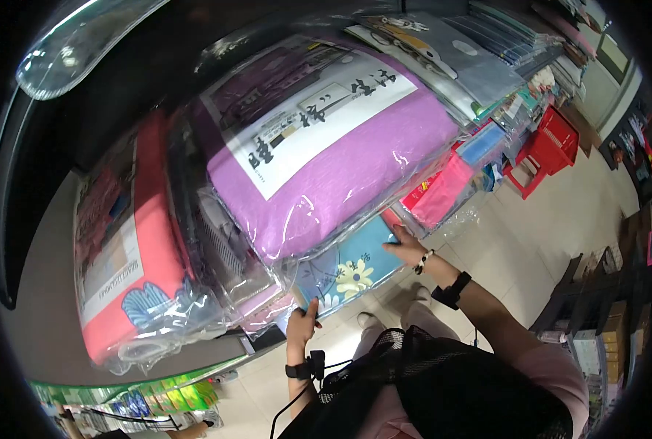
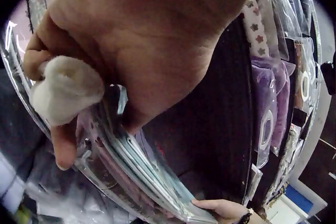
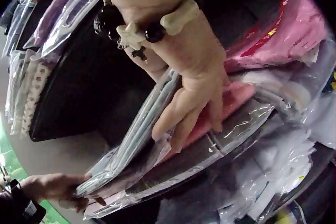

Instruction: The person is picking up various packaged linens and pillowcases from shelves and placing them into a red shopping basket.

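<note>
A flat blue plastic-wrapped packet [image 1: 351, 269] with a pale flower print lies below the big purple packaged bedding [image 1: 333, 172], held at its two ends. My left hand [image 1: 302, 328] grips its left end, thumb on top. At the other end my right hand [image 1: 408, 249] holds it, thumb on the printed face. From the right wrist, the packet [image 3: 142, 124] shows edge-on as thin layers, the right hand's fingers [image 3: 181, 113] against its underside. A white soft-looking piece [image 2: 68, 90] sits at the left hand's fingers in the left wrist view.
Coral packaged bedding [image 1: 157, 241] stands at the left and a pink packet [image 1: 439, 194] at the right, on the same shelf. Grey packets [image 1: 450, 55] lie farther right. A red plastic basket [image 1: 549, 143] is on the floor side. Dark shelves [image 1: 597, 293] stand at right.
</note>
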A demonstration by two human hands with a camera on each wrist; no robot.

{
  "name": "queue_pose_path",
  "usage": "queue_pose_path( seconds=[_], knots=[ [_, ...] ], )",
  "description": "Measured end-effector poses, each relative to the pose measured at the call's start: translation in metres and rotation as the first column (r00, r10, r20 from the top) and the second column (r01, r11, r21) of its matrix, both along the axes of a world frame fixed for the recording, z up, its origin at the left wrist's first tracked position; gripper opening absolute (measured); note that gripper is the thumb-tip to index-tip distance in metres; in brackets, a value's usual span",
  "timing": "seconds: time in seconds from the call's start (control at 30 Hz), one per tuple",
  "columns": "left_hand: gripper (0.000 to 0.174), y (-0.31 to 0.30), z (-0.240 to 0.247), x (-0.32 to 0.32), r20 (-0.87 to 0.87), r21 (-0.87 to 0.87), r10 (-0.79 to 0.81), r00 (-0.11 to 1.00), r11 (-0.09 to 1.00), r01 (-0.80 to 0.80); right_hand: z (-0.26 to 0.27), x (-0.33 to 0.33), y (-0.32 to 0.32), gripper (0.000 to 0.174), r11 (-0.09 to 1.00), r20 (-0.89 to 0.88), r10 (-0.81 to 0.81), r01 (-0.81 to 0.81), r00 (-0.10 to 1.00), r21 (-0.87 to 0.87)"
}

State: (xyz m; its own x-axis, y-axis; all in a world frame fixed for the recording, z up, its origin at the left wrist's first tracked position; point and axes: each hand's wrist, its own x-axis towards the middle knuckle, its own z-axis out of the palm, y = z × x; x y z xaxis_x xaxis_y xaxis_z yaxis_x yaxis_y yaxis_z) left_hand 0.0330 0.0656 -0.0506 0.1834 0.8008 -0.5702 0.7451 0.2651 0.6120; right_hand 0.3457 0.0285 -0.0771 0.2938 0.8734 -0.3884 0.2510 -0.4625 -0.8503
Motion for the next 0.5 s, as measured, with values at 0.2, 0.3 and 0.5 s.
queue_pose_path(
  seconds=[0.2, 0.3, 0.5],
  knots=[
    [0.069, -0.017, 0.034, 0.001, -0.189, -0.155, -0.119, 0.975, 0.984, 0.090, 0.048, -0.023, -0.030, 0.083, 0.999, 0.359, 0.043, -0.028, 0.932, -0.046],
    [0.063, -0.036, 0.057, 0.007, -0.260, -0.068, -0.126, 0.957, 0.991, 0.112, 0.111, -0.033, -0.047, 0.075, 0.987, 0.212, 0.131, -0.108, 0.968, -0.118],
    [0.027, -0.059, 0.101, 0.041, 0.231, -0.012, 0.101, 0.968, 0.995, -0.101, 0.127, -0.018, -0.077, 0.055, 0.988, -0.078, 0.154, -0.152, 0.985, 0.033]
  ],
)
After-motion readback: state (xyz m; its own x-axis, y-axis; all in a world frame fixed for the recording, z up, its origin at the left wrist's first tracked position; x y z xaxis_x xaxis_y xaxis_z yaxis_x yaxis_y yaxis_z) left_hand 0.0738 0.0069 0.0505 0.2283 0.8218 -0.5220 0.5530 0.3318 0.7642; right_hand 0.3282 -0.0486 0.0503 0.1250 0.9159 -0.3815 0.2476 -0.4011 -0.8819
